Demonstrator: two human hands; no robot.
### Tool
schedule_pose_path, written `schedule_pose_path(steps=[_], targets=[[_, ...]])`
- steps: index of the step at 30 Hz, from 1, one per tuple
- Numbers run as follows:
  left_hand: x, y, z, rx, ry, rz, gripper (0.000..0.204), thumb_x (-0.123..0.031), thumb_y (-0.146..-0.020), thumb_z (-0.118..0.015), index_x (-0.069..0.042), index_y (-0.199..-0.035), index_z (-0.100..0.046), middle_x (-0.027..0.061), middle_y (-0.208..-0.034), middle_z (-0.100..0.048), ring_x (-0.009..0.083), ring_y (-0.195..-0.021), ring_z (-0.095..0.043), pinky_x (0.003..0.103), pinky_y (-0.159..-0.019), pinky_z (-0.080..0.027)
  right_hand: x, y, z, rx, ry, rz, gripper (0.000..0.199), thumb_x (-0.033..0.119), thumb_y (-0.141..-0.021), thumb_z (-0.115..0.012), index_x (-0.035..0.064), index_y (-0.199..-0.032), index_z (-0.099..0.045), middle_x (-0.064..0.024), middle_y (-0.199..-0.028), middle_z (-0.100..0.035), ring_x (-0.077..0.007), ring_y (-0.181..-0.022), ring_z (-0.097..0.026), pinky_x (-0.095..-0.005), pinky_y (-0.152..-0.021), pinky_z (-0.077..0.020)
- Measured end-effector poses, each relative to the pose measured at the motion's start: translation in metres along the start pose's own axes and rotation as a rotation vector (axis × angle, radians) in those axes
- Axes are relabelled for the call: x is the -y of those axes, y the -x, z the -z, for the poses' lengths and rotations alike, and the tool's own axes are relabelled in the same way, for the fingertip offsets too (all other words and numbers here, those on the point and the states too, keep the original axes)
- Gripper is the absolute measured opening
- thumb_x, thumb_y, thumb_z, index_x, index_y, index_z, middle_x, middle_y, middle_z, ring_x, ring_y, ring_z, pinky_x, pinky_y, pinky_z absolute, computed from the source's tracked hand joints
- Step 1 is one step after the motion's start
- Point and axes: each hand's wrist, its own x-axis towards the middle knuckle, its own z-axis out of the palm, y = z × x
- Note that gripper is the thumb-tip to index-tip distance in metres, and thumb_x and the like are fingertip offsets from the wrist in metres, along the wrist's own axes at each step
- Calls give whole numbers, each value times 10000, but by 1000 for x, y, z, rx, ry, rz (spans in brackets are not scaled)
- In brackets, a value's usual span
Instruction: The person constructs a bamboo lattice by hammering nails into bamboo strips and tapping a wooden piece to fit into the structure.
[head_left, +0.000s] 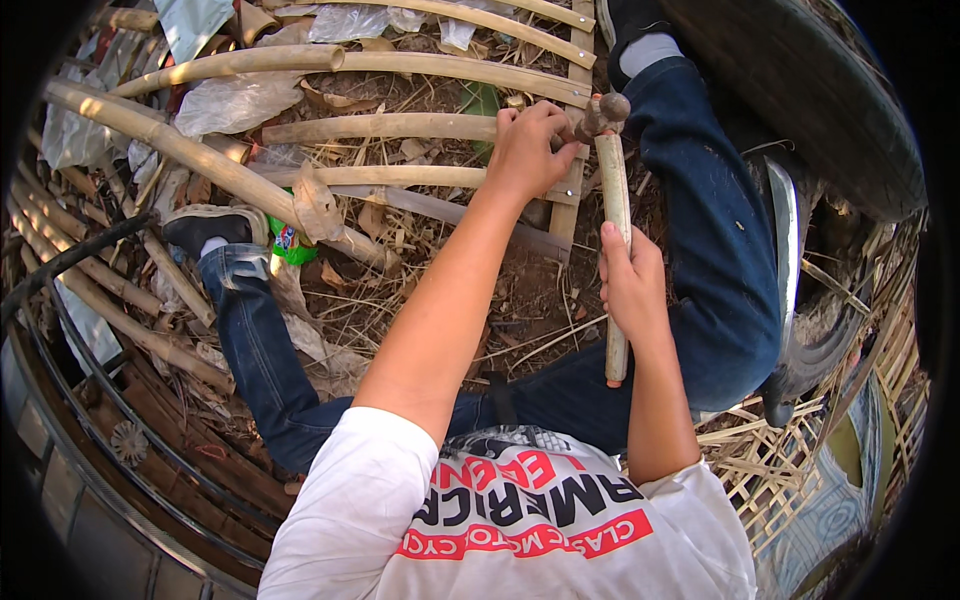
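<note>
My right hand is wrapped round the pale wooden handle of a hammer. The hammer's rounded, rusty metal head is right beside the fingers of my left hand. Those fingers are bent and pinched together over the end of a bamboo slat, where it meets a flat wooden crosspiece. Whatever sits between the left fingertips is hidden by the fingers and the hammer head. Other slats lie across the same crosspiece, with small shiny nail heads showing at their ends.
A thick bamboo pole slants across the left, among plastic sheets and dry leaves. A black tyre is at the upper right, above a curved metal blade. Woven bamboo lies lower right; a black metal frame stands left.
</note>
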Motion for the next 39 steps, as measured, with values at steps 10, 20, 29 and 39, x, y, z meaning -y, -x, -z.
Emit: schedule_pose_path(steps=[10,20,29,39], targets=[[5,1,0,-24,-2,3,158,-184,-717,-766,-86,-787,-664,31,-918,-632,229,-912,-586,375,-875,-333,2,-1,-2,18,-5,-23,387,393,-1006,-473,65,-802,-494,13,-605,-475,-59,-436,-442,-230,-383,-358],[6,1,-3,-40,-20,-8,159,-193,-743,-762,-103,-754,-632,-6,-916,-630,202,-895,-576,353,-887,-323,-2,-4,3,14,80,-1,383,379,-1009,-470,63,-794,-491,17,-603,-468,-55,-435,-437,-228,-387,-351],[4,2,-1,-18,-16,-1,165,-200,-742,-766,-102,-769,-636,-2,-926,-628,196,-917,-579,359,-896,-315,17,13,-1,-17,9,8,376,361,-1010,-471,51,-800,-501,14,-600,-468,-55,-439,-442,-226,-387,-348],[7,5,-1,-80,-54,-73,180,-191,-739,-770,-100,-847,-657,11,-947,-628,216,-933,-592,381,-896,-335,9,1,0,-31,87,-45,371,341,-992,-519,11,-827,-557,16,-564,-454,-65,-484,-418,-277,-442,-349]])
